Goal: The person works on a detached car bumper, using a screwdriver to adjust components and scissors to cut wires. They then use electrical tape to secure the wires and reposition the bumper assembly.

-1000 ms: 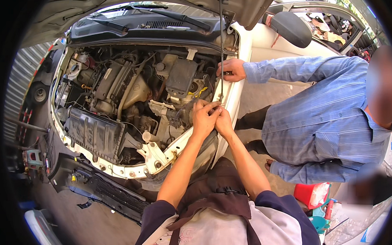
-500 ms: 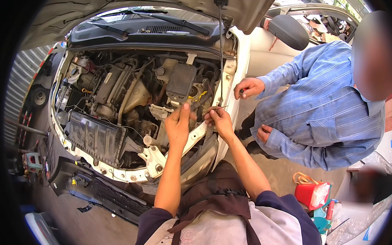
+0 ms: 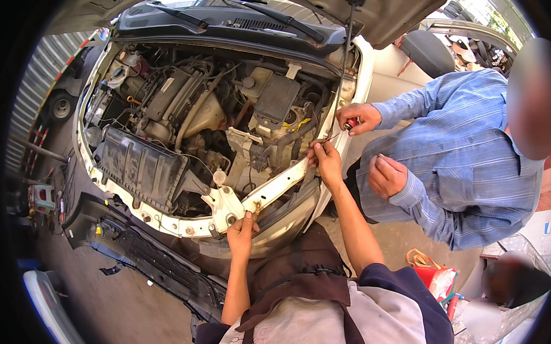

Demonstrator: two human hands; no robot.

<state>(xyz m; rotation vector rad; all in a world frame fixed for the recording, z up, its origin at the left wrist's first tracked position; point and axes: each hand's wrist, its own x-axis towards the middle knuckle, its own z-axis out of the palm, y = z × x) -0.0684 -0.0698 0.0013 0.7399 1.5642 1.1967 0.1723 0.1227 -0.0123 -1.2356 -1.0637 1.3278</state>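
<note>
the left hand (image 3: 241, 234) has moved down to the white metal front frame (image 3: 281, 184), its finger grip unclear, while the right hand (image 3: 328, 165) pinches a thin dark rod (image 3: 331, 137) near a co-worker's hand (image 3: 363, 116) holding a small red object (image 3: 350, 123).

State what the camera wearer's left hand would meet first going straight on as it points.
The left hand would likely meet the white front frame, immediately ahead; whether they already touch is unclear.

thin dk wire (image 3: 333, 137) | slanted, in R grip (image 3: 327, 163) | wht frame rail (image 3: 281, 187) | grimy
</note>
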